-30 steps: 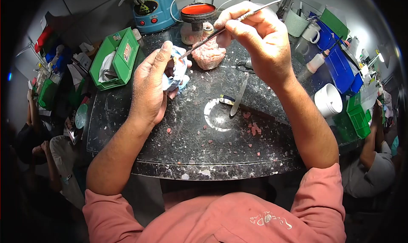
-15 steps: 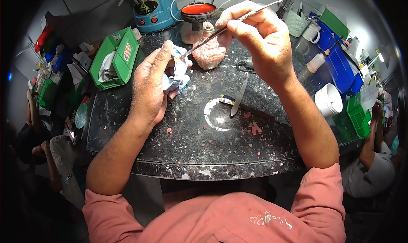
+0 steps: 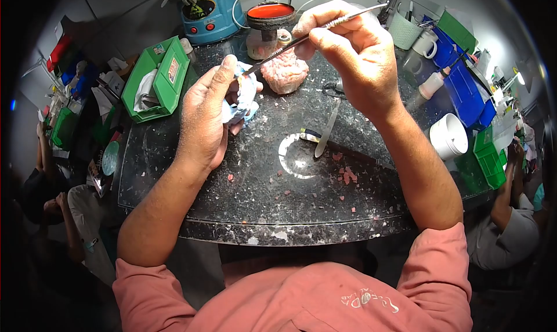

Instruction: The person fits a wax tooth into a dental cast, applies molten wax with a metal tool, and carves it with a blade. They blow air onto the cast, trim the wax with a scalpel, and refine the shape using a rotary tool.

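My left hand [image 3: 203, 108] is wrapped round a pale blue and white piece [image 3: 241, 100], thumb on its upper side. Between the thumb and fingers of my right hand [image 3: 354, 56] is a slim metal tool [image 3: 284, 47], slanting down to the left. Its lower tip meets the top of the piece or lies very close to it. Behind the tool stands a jar heaped with lumpy pink material [image 3: 284, 74]. Above the jar is a dark round holder with a red-orange inside [image 3: 270, 11].
On the dark table [image 3: 255, 192] lie a translucent stick [image 3: 329, 126], a dark-handled tool [image 3: 348, 149] and pink crumbs. A green bin [image 3: 183, 79] and blue device [image 3: 212, 15] stand back left. White tub [image 3: 448, 137], bottle [image 3: 432, 85] and blue bins [image 3: 464, 91] are right. Co-workers sit both sides.
The metal tool has shifted slightly, its lower tip a little left and up along the top of the piece. My left hand and the piece have hardly moved.
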Motion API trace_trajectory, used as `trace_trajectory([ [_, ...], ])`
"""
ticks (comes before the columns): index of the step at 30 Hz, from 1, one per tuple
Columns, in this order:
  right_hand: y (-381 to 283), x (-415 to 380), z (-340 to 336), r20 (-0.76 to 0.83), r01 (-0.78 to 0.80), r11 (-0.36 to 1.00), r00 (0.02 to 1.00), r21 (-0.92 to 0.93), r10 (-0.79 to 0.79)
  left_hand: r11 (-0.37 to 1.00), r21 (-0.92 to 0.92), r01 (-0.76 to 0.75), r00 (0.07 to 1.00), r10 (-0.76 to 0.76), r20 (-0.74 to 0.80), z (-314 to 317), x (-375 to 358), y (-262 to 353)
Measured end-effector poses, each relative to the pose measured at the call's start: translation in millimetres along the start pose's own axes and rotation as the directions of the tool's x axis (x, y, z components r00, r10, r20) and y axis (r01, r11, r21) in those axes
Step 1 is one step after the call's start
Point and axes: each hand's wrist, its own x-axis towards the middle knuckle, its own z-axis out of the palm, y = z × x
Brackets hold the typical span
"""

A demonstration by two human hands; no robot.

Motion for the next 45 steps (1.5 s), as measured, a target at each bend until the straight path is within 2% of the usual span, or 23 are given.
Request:
trace_trajectory([
  [20, 0.2, 2.2, -6.8, 0.001, -0.005, 1.000, 1.000, -0.004, 0.005, 1.000, 0.018, 0.017, 1.000, -0.017, 0.010, 0.0, -0.3, 2.3],
  [22, 0.2, 7.9, -20.6, -0.103, 0.019, 0.996, 0.994, -0.086, -0.027, 0.996, -0.001, 0.091, 0.996, -0.091, 0.008, -1.2, -0.4, 4.8],
  [23, -6.0, 11.5, -15.6, -0.202, 0.000, 1.000, 0.979, -0.026, -0.006, 0.996, -0.003, 0.091, 0.996, -0.091, 0.006, -4.3, 1.0, 2.5],
  [24, -9.8, 10.6, -22.0, -0.184, -0.009, 0.963, 0.982, -0.269, -0.042, 0.990, -0.066, 0.125, 0.992, -0.125, 0.007, -9.0, 3.3, -2.1],
  [25, -13.5, 9.8, -28.3, -0.166, -0.014, 0.868, 0.983, -0.497, -0.079, 0.979, -0.131, 0.158, 0.987, -0.158, 0.011, -11.6, 4.7, -4.8],
  [26, -15.5, 7.6, -35.0, -0.133, -0.097, 0.881, 0.990, -0.463, 0.039, 0.978, -0.138, 0.159, 0.987, -0.159, 0.011, -11.5, 4.8, -5.2],
  [27, -17.3, 5.4, -41.8, -0.098, -0.183, 0.880, 0.983, -0.439, 0.156, 0.992, -0.018, 0.123, 0.990, -0.121, 0.070, -10.8, 4.5, -5.8],
  [28, -23.5, 1.5, -48.0, -0.099, -0.389, 0.790, 0.915, -0.474, 0.391, 0.992, 0.100, 0.077, 0.987, -0.090, 0.132, -10.2, 4.3, -6.3],
  [29, -13.4, -10.8, -52.2, -0.142, -0.435, 0.583, 0.866, -0.686, 0.479, 0.992, 0.105, 0.064, 0.986, -0.079, 0.149, -9.7, 2.5, -4.9],
  [30, -8.0, -23.6, -58.1, -0.005, -0.386, 0.503, 0.797, -0.773, 0.604, 0.993, 0.098, 0.069, 0.985, -0.084, 0.148, -8.1, 0.7, -3.2],
  [32, -13.8, -49.6, -63.9, -0.025, -0.384, 0.191, 0.491, -0.903, 0.871, 0.985, 0.174, -0.004, 0.989, -0.021, 0.147, -3.4, -2.7, 1.1],
  [34, -10.9, -64.9, -69.0, -0.048, -0.381, 0.158, 0.479, -0.911, 0.877, 0.971, 0.237, -0.027, 0.989, -0.009, 0.148, 1.4, -6.6, 7.6],
  [35, -12.4, -67.6, -68.1, -0.042, -0.385, 0.164, 0.475, -0.908, 0.879, 0.949, 0.305, -0.082, 0.989, 0.039, 0.146, 3.1, -7.7, 9.7],
  [37, -18.1, -68.6, -63.3, -0.064, -0.285, 0.205, 0.711, -0.936, 0.700, 0.906, 0.400, -0.136, 0.986, 0.084, 0.145, 4.7, -9.2, 10.5],
  [38, -14.9, -68.3, -59.7, -0.008, -0.238, 0.350, 0.836, -0.906, 0.548, 0.902, 0.414, -0.123, 0.987, 0.068, 0.145, 5.9, -9.9, 9.7],
  [40, -8.9, -71.8, -50.0, 0.085, -0.099, 0.618, 0.962, -0.780, 0.261, 0.893, 0.419, -0.166, 0.983, 0.114, 0.146, 9.9, -13.8, 8.5],
  [42, -16.4, -75.4, -30.6, 0.160, 0.020, 0.734, 0.980, -0.679, 0.122, 0.911, 0.402, -0.097, 0.990, 0.047, 0.132, 17.8, -22.2, 12.6],
  [43, -21.4, -76.6, -22.7, 0.252, 0.090, 0.781, 0.964, -0.617, 0.088, 0.879, 0.449, -0.158, 0.983, 0.096, 0.158, 19.4, -24.5, 11.4],
  [44, -23.7, -79.7, -15.2, 0.269, 0.101, 0.802, 0.960, -0.589, 0.076, 0.841, 0.493, -0.222, 0.971, 0.146, 0.189, 21.4, -27.4, 11.9],
  [45, -24.1, -83.2, -9.6, 0.229, 0.014, 0.850, 0.965, -0.526, 0.126, 0.832, 0.508, -0.224, 0.970, 0.140, 0.200, 26.3, -33.0, 15.6],
])
